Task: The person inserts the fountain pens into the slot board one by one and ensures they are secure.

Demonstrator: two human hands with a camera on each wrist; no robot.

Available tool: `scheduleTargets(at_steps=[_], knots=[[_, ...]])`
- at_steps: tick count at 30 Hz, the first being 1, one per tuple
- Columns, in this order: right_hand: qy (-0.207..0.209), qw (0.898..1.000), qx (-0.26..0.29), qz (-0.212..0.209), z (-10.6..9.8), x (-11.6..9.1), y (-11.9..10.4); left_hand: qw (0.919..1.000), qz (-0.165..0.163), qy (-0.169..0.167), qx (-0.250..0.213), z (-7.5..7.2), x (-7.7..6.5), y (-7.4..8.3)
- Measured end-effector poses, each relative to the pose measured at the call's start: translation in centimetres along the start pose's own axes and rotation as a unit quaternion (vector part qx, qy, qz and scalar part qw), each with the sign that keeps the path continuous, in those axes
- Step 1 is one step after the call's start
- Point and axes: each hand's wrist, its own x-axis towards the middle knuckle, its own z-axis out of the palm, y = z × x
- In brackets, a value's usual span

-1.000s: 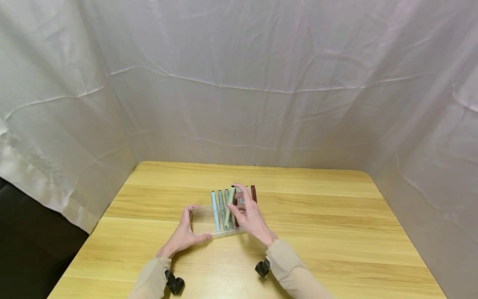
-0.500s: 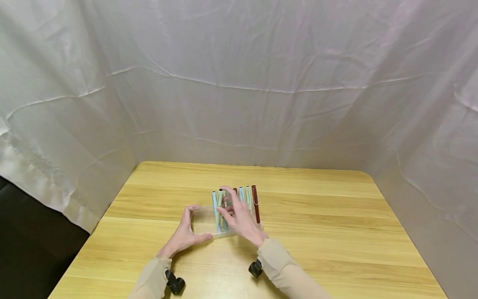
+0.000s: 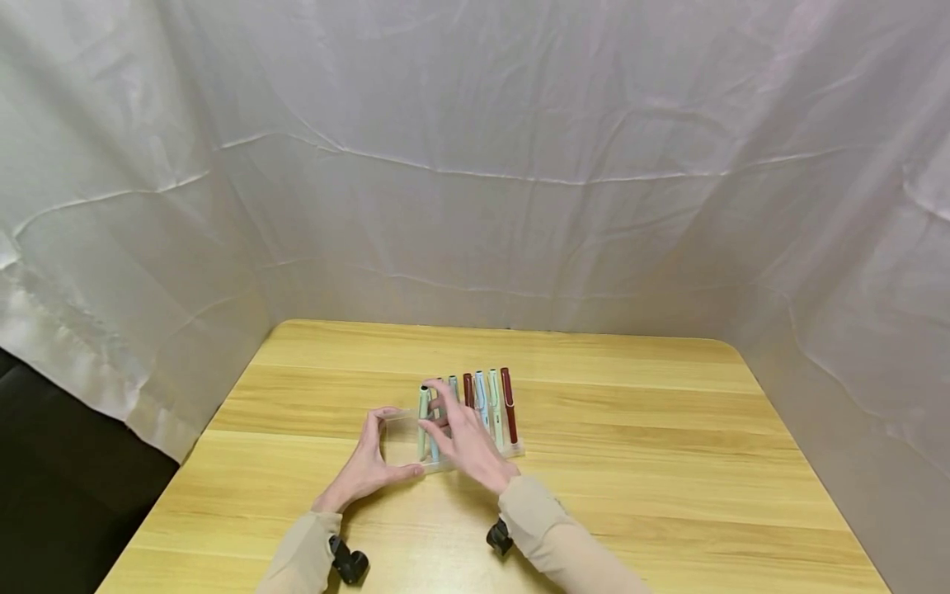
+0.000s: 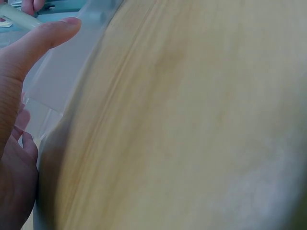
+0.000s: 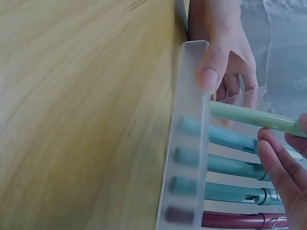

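Note:
My left hand [image 3: 371,462] grips the left end of a clear plastic pen tray [image 5: 192,96], its thumb along the near wall and its fingers at the far side. Between thumb and fingers, my right hand [image 3: 469,445] pinches a light green pen [image 5: 249,116] above the tray's left part. Right beside that pen lies a light blue pen [image 5: 232,138]. Teal pens [image 5: 235,165] and a dark red pen [image 5: 235,220] follow in a row, their ends behind the frosted near wall. My right hand partly covers this row in the head view.
Toward the tray's right end sit another light blue pen [image 3: 482,396], another light green pen [image 3: 495,396] and a dark red pen [image 3: 509,404]. The tray rests on a wooden table [image 3: 668,462]. White cloth [image 3: 475,206] hangs behind and at the sides.
My right hand has carried the light green pen leftward, past the teal pens and the light blue pen. The pens at the right have come into view. My left hand stays on the tray.

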Motion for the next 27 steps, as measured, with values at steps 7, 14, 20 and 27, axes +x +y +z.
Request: scheduleTargets(at_steps=[7, 14, 20, 27], knots=[[-0.003, 0.999, -0.031, -0.006, 0.3, 0.01, 0.32, 1.0, -0.004, 0.001, 0.0, 0.02, 0.0, -0.03], [-0.023, 0.998, -0.053, -0.008, 0.47, -0.02, 0.51, 1.0, -0.002, -0.001, -0.003, 0.04, -0.02, 0.02], [-0.026, 0.997, -0.069, -0.024, 0.75, 0.09, 0.6, 1.0, -0.006, -0.003, -0.001, 0.09, -0.03, 0.02], [-0.019, 0.996, -0.083, -0.036, 1.04, 0.12, 0.53, 0.9999, -0.01, -0.001, -0.001, 0.12, -0.04, -0.08]])
